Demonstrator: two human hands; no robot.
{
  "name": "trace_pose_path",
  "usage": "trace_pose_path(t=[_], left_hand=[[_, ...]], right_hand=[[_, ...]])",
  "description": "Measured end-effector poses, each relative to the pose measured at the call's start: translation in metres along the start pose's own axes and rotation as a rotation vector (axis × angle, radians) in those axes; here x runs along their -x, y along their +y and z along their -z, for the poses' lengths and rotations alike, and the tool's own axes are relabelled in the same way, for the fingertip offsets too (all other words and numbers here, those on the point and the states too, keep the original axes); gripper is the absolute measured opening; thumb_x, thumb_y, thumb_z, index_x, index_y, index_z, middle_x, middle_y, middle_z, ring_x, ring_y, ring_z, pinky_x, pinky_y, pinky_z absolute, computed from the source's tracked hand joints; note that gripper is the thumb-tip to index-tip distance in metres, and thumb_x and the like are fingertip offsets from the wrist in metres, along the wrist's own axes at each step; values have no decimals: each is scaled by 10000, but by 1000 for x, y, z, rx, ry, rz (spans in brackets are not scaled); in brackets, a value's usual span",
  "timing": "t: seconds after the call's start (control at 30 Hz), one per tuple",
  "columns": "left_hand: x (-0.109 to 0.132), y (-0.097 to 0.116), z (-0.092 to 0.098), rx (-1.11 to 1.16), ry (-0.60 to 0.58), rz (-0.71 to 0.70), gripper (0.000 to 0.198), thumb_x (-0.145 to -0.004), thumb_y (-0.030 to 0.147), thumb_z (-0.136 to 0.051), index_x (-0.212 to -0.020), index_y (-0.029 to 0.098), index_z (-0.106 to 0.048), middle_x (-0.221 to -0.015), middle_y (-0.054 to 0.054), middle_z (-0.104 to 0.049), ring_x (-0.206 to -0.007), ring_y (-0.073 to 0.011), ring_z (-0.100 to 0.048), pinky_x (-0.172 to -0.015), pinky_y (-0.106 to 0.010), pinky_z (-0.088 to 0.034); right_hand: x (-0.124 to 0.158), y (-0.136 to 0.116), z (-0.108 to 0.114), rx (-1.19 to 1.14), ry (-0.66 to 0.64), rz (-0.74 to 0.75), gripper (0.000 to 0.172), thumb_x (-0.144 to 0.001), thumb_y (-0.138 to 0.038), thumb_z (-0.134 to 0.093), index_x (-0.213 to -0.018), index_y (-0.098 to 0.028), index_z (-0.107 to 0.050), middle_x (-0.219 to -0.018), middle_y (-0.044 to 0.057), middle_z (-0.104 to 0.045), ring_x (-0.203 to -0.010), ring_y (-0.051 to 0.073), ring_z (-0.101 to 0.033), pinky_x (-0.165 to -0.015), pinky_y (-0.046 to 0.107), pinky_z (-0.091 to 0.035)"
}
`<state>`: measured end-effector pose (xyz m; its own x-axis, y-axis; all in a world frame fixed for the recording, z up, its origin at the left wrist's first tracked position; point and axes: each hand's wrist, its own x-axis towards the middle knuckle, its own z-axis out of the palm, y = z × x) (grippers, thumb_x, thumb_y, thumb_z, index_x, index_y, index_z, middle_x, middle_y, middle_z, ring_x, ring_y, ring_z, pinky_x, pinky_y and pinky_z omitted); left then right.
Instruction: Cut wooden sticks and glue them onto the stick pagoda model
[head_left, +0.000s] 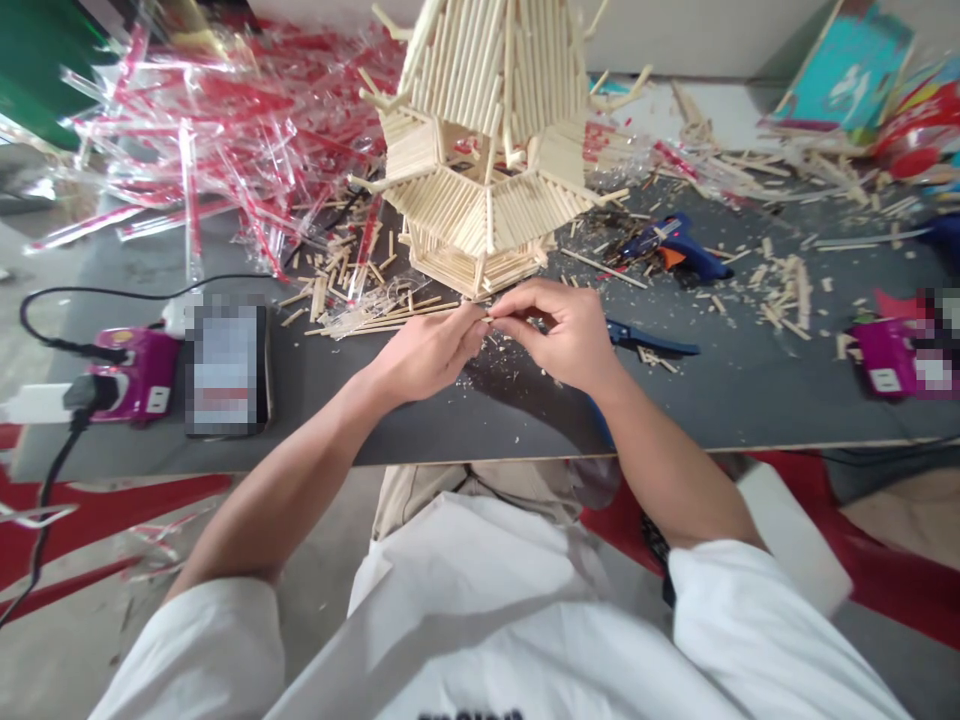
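Observation:
My left hand (429, 352) and my right hand (564, 330) meet at the middle of the dark tabletop (390, 400). Both pinch a small wooden stick piece (487, 319) between thumb and fingertips. Just beyond them stands a tall pagoda model (487, 150) built from pale wooden sticks, its base a few centimetres from my fingers. Loose stick offcuts (337, 290) lie to the left of the base. Blue-handled cutters (651, 343) lie just right of my right hand.
A blue glue gun (679, 245) lies at right behind the cutters. A pile of clear and red wrappers (202, 130) fills the back left. A phone (226, 368) and a purple power strip (135, 375) sit at left, another purple device (892, 355) at right.

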<state>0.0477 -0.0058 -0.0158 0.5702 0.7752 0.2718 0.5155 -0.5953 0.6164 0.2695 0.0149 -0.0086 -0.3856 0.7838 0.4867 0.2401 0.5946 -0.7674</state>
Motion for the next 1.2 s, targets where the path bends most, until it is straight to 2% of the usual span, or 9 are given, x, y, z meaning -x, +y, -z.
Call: trace_pose_path(t=[0.13, 0.33, 0.57, 0.83, 0.93, 1.1, 1.2], left_hand=[[-1, 1, 2, 5, -22, 6, 292, -1117, 346, -362, -928, 196, -526, -775, -22, -632, -670, -130, -594, -638, -270, -416], [-1, 0, 1, 45, 6, -1, 282, -1112, 323, -390, -899, 196, -525, -748, -8, -625, -648, -116, -567, -641, -267, -412], [-2, -1, -4, 37, 42, -50, 268, -1094, 290, -425, -857, 198, -511, -722, -1, -597, -625, -114, -546, -618, -257, -396], [-2, 0, -3, 46, 10, -28, 268, -1092, 281, -422, -858, 197, -521, -706, 1, -586, -623, -117, -549, -625, -253, -399], [-1, -1, -4, 57, -4, -26, 272, -1101, 292, -413, -871, 196, -523, -712, 2, -592, -619, -115, -545, -634, -254, -404], [-2, 0, -5, 92, -3, -39, 278, -1107, 310, -410, -875, 199, -516, -692, 7, -585, -604, -112, -535, -630, -252, -410], [-2, 2, -6, 157, 27, -17, 289, -1115, 317, -399, -880, 199, -517, -700, 1, -613, -610, -108, -558, -648, -250, -436]], right_hand=[[1, -1, -1, 5, -8, 0, 42, -919, -217, -756, -947, -206, -786, -921, 34, -791, -796, 169, -718, -750, 303, -575], [3, -2, -4, -161, -11, -91, 108, -875, -213, -760, -974, -182, -789, -925, 34, -785, -771, 150, -723, -714, 266, -592], [8, 4, -10, -160, 13, -199, 98, -813, -224, -773, -897, -174, -772, -789, 20, -754, -668, 146, -687, -645, 264, -582], [11, 12, -11, -163, -30, -171, 78, -801, -194, -736, -865, -186, -692, -848, 38, -732, -758, 175, -699, -678, 292, -573], [10, 14, -11, -169, -40, -160, 86, -814, -204, -711, -881, -193, -657, -851, 31, -713, -754, 164, -680, -685, 291, -558], [8, 13, -9, -101, -76, -149, 70, -874, -221, -676, -927, -204, -633, -791, -7, -655, -644, 118, -587, -604, 254, -480], [6, 10, -7, -169, -100, -138, 69, -940, -267, -654, -957, -202, -643, -765, -19, -617, -637, 108, -554, -604, 245, -471]])
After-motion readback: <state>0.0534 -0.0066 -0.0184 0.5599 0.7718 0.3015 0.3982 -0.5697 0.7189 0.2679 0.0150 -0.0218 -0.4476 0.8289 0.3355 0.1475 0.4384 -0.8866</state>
